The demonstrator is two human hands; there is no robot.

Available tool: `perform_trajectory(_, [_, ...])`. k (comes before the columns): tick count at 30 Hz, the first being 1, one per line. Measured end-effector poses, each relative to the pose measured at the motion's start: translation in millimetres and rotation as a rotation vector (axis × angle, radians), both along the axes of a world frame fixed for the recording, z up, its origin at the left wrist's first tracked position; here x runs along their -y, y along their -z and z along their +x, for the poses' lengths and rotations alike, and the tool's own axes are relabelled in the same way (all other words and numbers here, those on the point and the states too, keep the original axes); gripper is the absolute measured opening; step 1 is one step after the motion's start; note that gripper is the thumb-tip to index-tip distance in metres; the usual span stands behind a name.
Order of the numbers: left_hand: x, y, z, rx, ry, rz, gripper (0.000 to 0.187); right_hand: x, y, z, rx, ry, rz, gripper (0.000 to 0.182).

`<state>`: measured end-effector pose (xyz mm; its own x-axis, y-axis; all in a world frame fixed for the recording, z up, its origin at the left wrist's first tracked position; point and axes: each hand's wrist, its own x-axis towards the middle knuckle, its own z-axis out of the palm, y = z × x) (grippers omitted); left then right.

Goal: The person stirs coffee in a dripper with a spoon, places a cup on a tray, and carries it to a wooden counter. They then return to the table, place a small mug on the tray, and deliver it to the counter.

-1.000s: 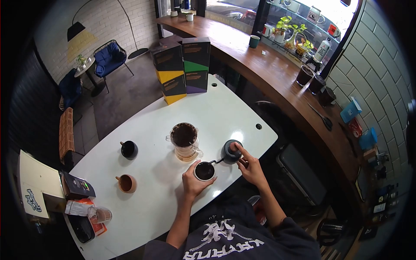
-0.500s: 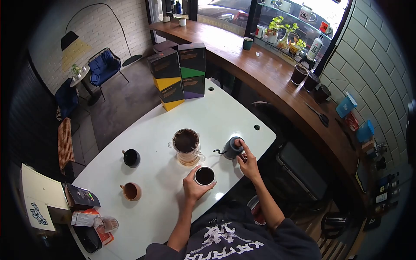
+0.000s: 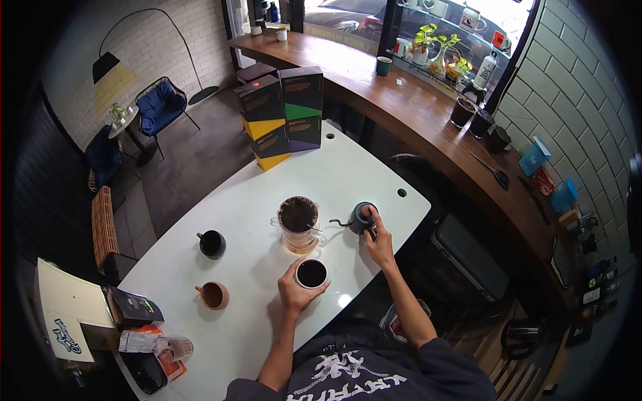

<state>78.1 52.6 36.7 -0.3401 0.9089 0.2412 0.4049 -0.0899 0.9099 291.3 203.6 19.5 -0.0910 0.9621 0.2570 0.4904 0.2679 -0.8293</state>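
White table [image 3: 241, 217], with a black mug [image 3: 212, 245] and a brown mug [image 3: 213, 295] on the left. Left hand [image 3: 295, 293] curls round a white cup [image 3: 311, 274] of dark drink, near the glass jug [image 3: 294, 244]. I can't tell if the cup touches the table. Right hand [image 3: 376, 242] has bent fingers at the kettle's [image 3: 355, 224] handle and 1 on its lid. This step seems to be handling both; moving either calls for a level cup and a snug grip.
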Motion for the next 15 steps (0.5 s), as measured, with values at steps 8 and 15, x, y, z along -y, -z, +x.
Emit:
perform_trajectory(8, [8,-3,-10,0.077,-0.028,-0.062,0.071,-7,-10,-11,-0.020,0.038,-0.116,0.076])
perform_trajectory(15, [10,-3,-17,0.036,-0.091,-0.007,0.074,-14,-8,-19,0.021,0.070,-0.117,0.082])
